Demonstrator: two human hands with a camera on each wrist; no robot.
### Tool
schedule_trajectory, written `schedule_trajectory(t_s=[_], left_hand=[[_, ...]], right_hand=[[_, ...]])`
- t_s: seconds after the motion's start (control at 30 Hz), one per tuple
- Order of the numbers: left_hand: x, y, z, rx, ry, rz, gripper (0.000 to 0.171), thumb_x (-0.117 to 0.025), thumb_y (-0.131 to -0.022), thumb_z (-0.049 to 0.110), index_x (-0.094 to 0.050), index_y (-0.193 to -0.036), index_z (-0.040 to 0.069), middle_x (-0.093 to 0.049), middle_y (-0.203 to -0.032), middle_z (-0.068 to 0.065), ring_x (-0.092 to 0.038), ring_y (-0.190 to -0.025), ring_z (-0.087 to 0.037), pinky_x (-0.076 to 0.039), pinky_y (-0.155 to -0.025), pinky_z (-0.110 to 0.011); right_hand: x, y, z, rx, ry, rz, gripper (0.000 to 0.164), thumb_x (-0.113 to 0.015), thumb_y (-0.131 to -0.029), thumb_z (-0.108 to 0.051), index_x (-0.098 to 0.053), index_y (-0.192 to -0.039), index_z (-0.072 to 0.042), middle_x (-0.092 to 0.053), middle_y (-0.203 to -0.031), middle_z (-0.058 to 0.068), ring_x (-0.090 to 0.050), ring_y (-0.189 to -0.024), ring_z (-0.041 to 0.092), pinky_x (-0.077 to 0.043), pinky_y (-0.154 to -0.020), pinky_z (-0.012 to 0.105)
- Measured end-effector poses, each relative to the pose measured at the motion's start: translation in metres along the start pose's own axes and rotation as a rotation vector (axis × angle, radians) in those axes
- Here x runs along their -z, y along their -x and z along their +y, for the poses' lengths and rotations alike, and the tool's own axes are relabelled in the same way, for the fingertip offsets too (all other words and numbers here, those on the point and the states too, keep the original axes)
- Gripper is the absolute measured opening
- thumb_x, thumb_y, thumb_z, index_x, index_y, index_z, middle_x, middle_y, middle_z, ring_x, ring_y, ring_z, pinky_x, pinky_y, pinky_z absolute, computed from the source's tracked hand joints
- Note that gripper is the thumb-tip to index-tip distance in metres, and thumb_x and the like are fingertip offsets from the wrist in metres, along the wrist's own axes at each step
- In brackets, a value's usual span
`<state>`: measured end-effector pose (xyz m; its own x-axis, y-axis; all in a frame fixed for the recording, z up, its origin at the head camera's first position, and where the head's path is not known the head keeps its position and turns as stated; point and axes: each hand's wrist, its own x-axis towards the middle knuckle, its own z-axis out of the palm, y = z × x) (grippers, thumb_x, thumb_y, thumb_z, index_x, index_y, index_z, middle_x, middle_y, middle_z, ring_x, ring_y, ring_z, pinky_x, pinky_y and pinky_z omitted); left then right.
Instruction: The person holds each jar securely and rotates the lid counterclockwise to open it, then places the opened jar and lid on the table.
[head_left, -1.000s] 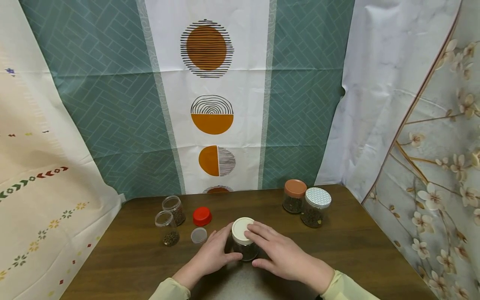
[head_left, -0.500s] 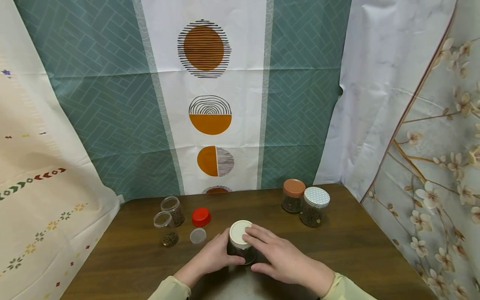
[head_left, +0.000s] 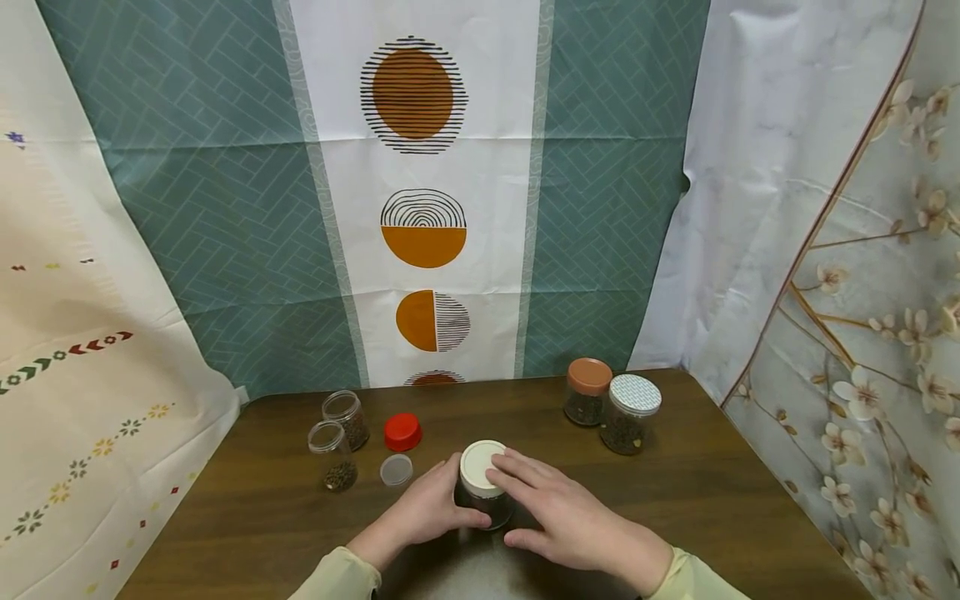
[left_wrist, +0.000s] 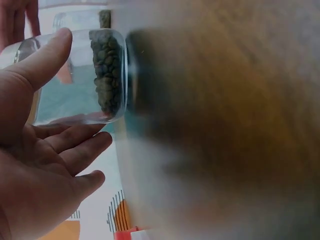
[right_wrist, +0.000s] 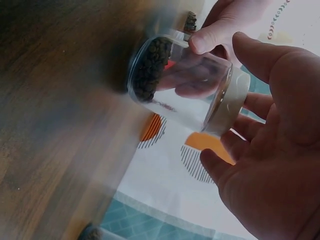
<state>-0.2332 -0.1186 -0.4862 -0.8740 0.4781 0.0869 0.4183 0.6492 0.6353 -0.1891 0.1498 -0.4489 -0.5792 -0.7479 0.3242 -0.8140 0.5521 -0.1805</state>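
The jar (head_left: 491,507) has edged toward six o'clock, seemingly steadied where the left hand (head_left: 426,510) grips it. At three o'clock the spread right hand (head_left: 561,510) touches the lid (head_left: 476,468).

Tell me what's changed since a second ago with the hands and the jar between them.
The jar has come slightly nearer the head camera, and the left hand has closed in around it. The right hand stays at the cream lid; the red cap, clear lid and other jars are unmoved.
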Motion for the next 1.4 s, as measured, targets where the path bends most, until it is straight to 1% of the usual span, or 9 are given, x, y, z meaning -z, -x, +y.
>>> schedule_trajectory(t_s=[0.2, 0.23, 0.27, 0.4, 0.47, 0.5, 0.63, 1.17, 1.4], left_hand=[[0.01, -0.001, 0.003, 0.012, -0.015, -0.033, 0.1, -0.098, -0.084, 0.046, -0.049, -0.152, -0.008, -0.067, -0.133, -0.017, -0.064, -0.124, -0.038, -0.053, -0.103, -0.061], [0.01, -0.001, 0.002, 0.006, -0.014, -0.032, 0.099, -0.097, -0.084, 0.046, -0.05, -0.151, -0.009, -0.067, -0.132, -0.017, -0.065, -0.122, -0.038, -0.053, -0.102, -0.061], [0.006, -0.004, -0.01, -0.034, -0.022, -0.022, 0.101, -0.096, -0.084, 0.05, -0.049, -0.153, -0.007, -0.067, -0.133, -0.016, -0.065, -0.122, -0.036, -0.054, -0.103, -0.058], [0.005, -0.004, -0.013, -0.06, -0.019, -0.021, 0.093, -0.095, -0.085, 0.052, -0.053, -0.146, -0.004, -0.069, -0.123, -0.01, -0.068, -0.112, -0.03, -0.056, -0.097, -0.055], [0.005, -0.004, -0.012, -0.049, -0.026, -0.029, 0.092, -0.095, -0.085, 0.051, -0.053, -0.147, -0.002, -0.07, -0.124, -0.009, -0.069, -0.113, -0.029, -0.056, -0.097, -0.054], [0.01, -0.002, 0.001, -0.006, -0.022, -0.043, 0.089, -0.096, -0.085, 0.048, -0.054, -0.145, -0.004, -0.071, -0.123, -0.01, -0.07, -0.113, -0.03, -0.056, -0.096, -0.056], [0.011, -0.001, 0.006, 0.014, -0.037, -0.044, 0.091, -0.096, -0.085, 0.047, -0.053, -0.148, -0.002, -0.071, -0.13, -0.01, -0.07, -0.118, -0.031, -0.056, -0.1, -0.055], [0.013, 0.003, 0.009, 0.001, -0.013, -0.029, 0.088, -0.095, -0.086, 0.046, -0.054, -0.151, 0.002, -0.066, -0.138, -0.011, -0.066, -0.128, -0.034, -0.054, -0.105, -0.057], [0.008, 0.005, 0.009, -0.029, -0.019, -0.02, 0.096, -0.099, -0.083, 0.036, -0.048, -0.156, 0.001, -0.061, -0.138, -0.012, -0.063, -0.127, -0.033, -0.054, -0.103, -0.056]], right_hand=[[0.001, 0.001, 0.003, -0.041, -0.073, -0.022, 0.077, -0.082, -0.103, -0.034, -0.047, -0.167, -0.011, -0.04, -0.174, 0.011, -0.037, -0.161, 0.032, -0.045, -0.118, 0.056], [0.001, 0.001, 0.003, -0.047, -0.085, -0.027, 0.076, -0.081, -0.104, -0.034, -0.046, -0.168, -0.011, -0.04, -0.175, 0.01, -0.037, -0.161, 0.032, -0.045, -0.118, 0.056], [0.0, 0.001, 0.004, -0.052, -0.092, -0.031, 0.076, -0.08, -0.104, -0.034, -0.046, -0.168, -0.012, -0.039, -0.175, 0.01, -0.036, -0.161, 0.031, -0.045, -0.118, 0.056], [-0.001, 0.001, 0.006, -0.059, -0.094, -0.031, 0.074, -0.078, -0.106, -0.036, -0.045, -0.169, -0.013, -0.04, -0.175, 0.008, -0.037, -0.161, 0.03, -0.045, -0.118, 0.055], [-0.001, 0.001, 0.006, -0.062, -0.092, -0.029, 0.074, -0.076, -0.107, -0.038, -0.045, -0.169, -0.014, -0.04, -0.175, 0.008, -0.037, -0.161, 0.03, -0.044, -0.119, 0.055], [-0.001, 0.002, 0.006, -0.066, -0.096, -0.03, 0.074, -0.076, -0.107, -0.038, -0.045, -0.169, -0.014, -0.039, -0.175, 0.007, -0.037, -0.161, 0.03, -0.044, -0.119, 0.055], [0.0, 0.003, 0.004, -0.098, -0.143, -0.048, 0.074, -0.076, -0.107, -0.036, -0.043, -0.17, -0.016, -0.037, -0.176, 0.005, -0.035, -0.162, 0.029, -0.044, -0.119, 0.057], [-0.004, 0.007, 0.007, -0.159, -0.219, -0.031, 0.074, -0.074, -0.109, -0.035, -0.04, -0.172, -0.019, -0.035, -0.177, 0.002, -0.04, -0.159, 0.031, -0.047, -0.115, 0.059], [-0.004, 0.009, 0.008, -0.184, -0.234, -0.033, 0.074, -0.073, -0.109, -0.036, -0.038, -0.173, -0.02, -0.035, -0.177, 0.002, -0.044, -0.157, 0.032, -0.048, -0.113, 0.06]])
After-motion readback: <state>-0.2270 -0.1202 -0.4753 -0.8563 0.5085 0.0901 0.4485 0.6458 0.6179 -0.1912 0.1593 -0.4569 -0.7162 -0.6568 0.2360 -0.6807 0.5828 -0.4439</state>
